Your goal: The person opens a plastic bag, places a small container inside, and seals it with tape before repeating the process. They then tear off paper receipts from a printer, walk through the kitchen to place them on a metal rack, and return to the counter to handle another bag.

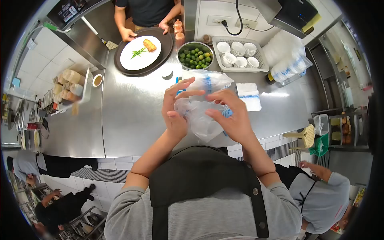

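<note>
Plastic bag [203, 120] between fingers [221, 95] of left hand [176, 118] and right hand [235, 116]

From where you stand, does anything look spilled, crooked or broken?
Nothing looks clearly spilled or broken. The crumpled clear plastic between the left hand and right hand looks untidy. A small dark crescent near the round tray looks odd on the shiny counter; I can't tell whether it's a mark or a reflection.

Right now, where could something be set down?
Bare steel: left of the left hand, below the dark tray; also right of the white packet. Crowded: clear plastic between the hands; lime bowl, cup basket behind.
</note>
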`<state>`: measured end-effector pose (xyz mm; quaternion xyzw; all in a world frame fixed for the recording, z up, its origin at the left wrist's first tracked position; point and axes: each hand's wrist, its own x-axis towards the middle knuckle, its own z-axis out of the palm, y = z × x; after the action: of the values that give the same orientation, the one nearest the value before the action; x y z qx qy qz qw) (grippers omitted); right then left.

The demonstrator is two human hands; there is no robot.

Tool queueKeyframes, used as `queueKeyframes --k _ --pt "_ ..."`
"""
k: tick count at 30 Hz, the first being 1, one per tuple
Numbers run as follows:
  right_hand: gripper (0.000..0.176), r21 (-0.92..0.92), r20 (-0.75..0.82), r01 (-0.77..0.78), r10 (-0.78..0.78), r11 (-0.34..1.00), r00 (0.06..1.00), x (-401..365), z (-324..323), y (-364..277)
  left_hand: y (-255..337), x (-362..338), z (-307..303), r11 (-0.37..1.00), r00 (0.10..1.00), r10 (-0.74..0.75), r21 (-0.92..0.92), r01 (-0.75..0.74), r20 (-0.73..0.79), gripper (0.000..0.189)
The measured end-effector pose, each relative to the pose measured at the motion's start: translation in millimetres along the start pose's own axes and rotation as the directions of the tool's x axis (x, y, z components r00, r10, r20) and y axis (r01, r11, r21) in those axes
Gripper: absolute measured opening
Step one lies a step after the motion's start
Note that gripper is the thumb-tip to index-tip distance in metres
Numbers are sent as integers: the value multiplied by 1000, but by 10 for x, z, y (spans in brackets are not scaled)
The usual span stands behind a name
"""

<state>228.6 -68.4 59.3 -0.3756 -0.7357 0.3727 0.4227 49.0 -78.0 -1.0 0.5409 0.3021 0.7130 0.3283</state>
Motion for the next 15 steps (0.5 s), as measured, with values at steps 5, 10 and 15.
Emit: queueKeyframes --k 5,10,15 --pt "19 265 62 -164 152 950 986 17 135 128 143 0 -162 959 995 -4 284 -25 99 64" --pt "25 329 195 -233 175 915 965 10 4 133 743 69 -143 746 925 38 605 -279 379 49" --pt "25 419 361 -315 162 852 919 -21 -96 63 823 -21 -180 480 828 0 726 -493 561 26"
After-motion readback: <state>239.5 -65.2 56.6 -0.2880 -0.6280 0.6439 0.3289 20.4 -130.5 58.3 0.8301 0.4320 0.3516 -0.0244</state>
